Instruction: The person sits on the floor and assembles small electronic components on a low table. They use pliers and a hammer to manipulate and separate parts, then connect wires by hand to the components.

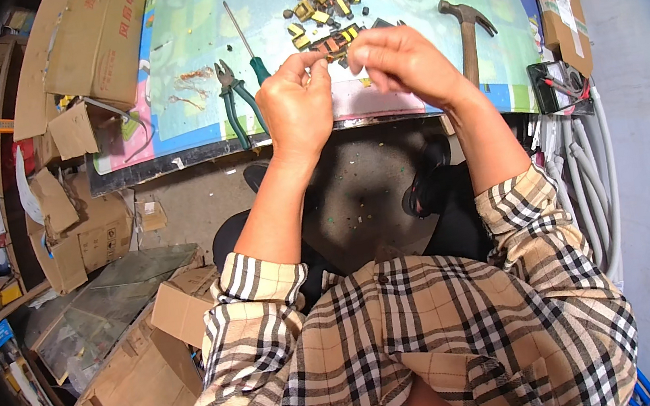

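Above the near edge of the table, my left hand (299, 107) is closed, its thumb and forefinger pinched together; whatever is between them is too small to tell. Just right of it hovers my right hand (409, 64), slightly blurred, with curled fingers and the thumb near the forefinger. What it holds, if anything, cannot be made out. Beyond both hands lies a pile of small yellow, black and orange parts (322, 13). Left of my left hand are a screwdriver (257, 68) with a green handle and green-handled pliers (232, 105). A wooden-handled claw hammer (469, 39) rests to the right.
Thin copper-coloured wire scraps (193, 85) lie on the colourful table cover (189, 25). Cardboard boxes (98, 36) crowd the left side. At the right edge are another carton (561, 12), a black tray with test leads (562, 86) and grey pipes (588, 179).
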Demonstrator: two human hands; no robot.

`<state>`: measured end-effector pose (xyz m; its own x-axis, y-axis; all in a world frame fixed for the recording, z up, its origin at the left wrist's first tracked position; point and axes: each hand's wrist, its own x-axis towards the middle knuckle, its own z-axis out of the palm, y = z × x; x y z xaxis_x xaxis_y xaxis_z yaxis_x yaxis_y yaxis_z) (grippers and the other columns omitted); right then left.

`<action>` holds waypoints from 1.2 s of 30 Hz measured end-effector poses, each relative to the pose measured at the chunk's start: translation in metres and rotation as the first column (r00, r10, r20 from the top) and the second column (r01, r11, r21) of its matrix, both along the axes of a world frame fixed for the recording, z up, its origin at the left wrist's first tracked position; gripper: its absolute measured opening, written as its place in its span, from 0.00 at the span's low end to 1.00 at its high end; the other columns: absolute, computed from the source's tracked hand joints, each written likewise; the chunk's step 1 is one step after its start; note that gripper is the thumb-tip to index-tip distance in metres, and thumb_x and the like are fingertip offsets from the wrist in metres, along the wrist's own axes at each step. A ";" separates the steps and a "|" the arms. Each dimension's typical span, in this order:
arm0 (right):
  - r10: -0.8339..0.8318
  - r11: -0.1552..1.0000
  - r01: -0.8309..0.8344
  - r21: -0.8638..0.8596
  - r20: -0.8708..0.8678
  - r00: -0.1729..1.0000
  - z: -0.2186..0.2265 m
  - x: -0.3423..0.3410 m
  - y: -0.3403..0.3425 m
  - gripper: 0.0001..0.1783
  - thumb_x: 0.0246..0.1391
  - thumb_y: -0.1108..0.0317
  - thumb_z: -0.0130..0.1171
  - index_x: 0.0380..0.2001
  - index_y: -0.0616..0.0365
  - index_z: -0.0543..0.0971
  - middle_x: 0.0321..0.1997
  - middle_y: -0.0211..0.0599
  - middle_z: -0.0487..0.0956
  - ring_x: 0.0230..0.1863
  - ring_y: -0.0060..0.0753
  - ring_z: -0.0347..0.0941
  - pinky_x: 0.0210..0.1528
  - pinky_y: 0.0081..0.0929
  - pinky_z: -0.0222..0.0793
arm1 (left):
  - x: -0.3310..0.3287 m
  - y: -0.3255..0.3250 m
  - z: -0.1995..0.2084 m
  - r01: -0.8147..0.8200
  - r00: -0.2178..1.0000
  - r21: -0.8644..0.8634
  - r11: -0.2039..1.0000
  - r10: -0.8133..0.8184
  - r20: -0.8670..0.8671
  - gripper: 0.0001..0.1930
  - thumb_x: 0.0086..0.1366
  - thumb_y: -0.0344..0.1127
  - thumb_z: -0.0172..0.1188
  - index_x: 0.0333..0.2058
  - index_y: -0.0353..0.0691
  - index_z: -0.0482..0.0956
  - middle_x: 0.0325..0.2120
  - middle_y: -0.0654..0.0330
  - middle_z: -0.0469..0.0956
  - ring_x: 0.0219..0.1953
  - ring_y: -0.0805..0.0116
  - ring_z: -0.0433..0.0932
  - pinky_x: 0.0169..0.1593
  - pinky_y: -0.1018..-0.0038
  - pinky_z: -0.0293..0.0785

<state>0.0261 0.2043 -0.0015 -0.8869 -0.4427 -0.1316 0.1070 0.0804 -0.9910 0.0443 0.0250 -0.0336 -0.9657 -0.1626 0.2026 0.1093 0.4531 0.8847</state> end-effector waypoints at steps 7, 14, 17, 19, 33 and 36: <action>0.103 0.867 0.047 0.497 -0.270 0.957 -0.036 -0.004 -0.005 0.12 0.61 0.66 0.49 0.30 0.62 0.76 0.16 0.26 0.72 0.20 0.20 0.69 0.25 0.25 0.64 | 0.003 0.007 0.005 0.017 1.000 0.002 1.000 -0.017 -0.004 0.07 0.57 0.31 0.62 0.32 0.36 0.83 0.13 0.56 0.74 0.15 0.73 0.72 0.23 0.73 0.68; 0.000 0.970 0.022 -0.243 0.087 0.996 0.004 -0.003 0.009 0.13 0.63 0.61 0.50 0.31 0.58 0.74 0.12 0.21 0.67 0.09 0.08 0.52 0.15 0.09 0.50 | 0.005 0.002 0.008 -0.001 1.000 -0.014 1.000 0.000 -0.030 0.06 0.59 0.30 0.62 0.33 0.34 0.83 0.12 0.68 0.68 0.16 0.82 0.63 0.21 0.78 0.60; -0.214 0.941 0.251 -0.227 0.176 0.961 -0.021 -0.016 0.013 0.12 0.63 0.61 0.50 0.30 0.58 0.74 0.14 0.23 0.69 0.12 0.10 0.56 0.16 0.12 0.53 | 0.004 0.006 0.008 0.002 0.999 -0.005 1.000 -0.002 -0.038 0.06 0.60 0.29 0.61 0.33 0.33 0.83 0.12 0.73 0.65 0.17 0.85 0.59 0.20 0.80 0.56; -0.237 0.968 0.237 0.079 -0.001 0.971 -0.033 -0.017 0.009 0.12 0.62 0.62 0.49 0.29 0.58 0.75 0.15 0.24 0.70 0.13 0.14 0.59 0.17 0.15 0.56 | 0.003 0.005 0.008 -0.010 0.999 -0.007 1.000 0.009 -0.041 0.06 0.59 0.30 0.62 0.33 0.34 0.83 0.11 0.69 0.66 0.15 0.82 0.61 0.20 0.78 0.58; -0.084 0.851 0.470 0.234 -0.823 0.561 -0.036 0.007 -0.030 0.12 0.50 0.68 0.60 0.39 0.55 0.78 0.36 0.40 0.76 0.38 0.51 0.74 0.41 0.42 0.70 | -0.002 0.003 0.006 -0.003 0.999 0.100 0.995 -0.001 0.043 0.07 0.61 0.27 0.60 0.34 0.28 0.81 0.15 0.74 0.67 0.19 0.86 0.59 0.21 0.82 0.53; -0.061 0.858 0.418 0.300 -0.747 0.662 -0.038 0.010 -0.032 0.08 0.52 0.68 0.59 0.35 0.57 0.78 0.30 0.41 0.75 0.34 0.48 0.75 0.36 0.38 0.71 | -0.002 0.003 0.000 -0.007 0.998 0.162 0.987 -0.002 0.056 0.07 0.60 0.27 0.60 0.34 0.28 0.82 0.15 0.74 0.67 0.18 0.86 0.59 0.21 0.82 0.54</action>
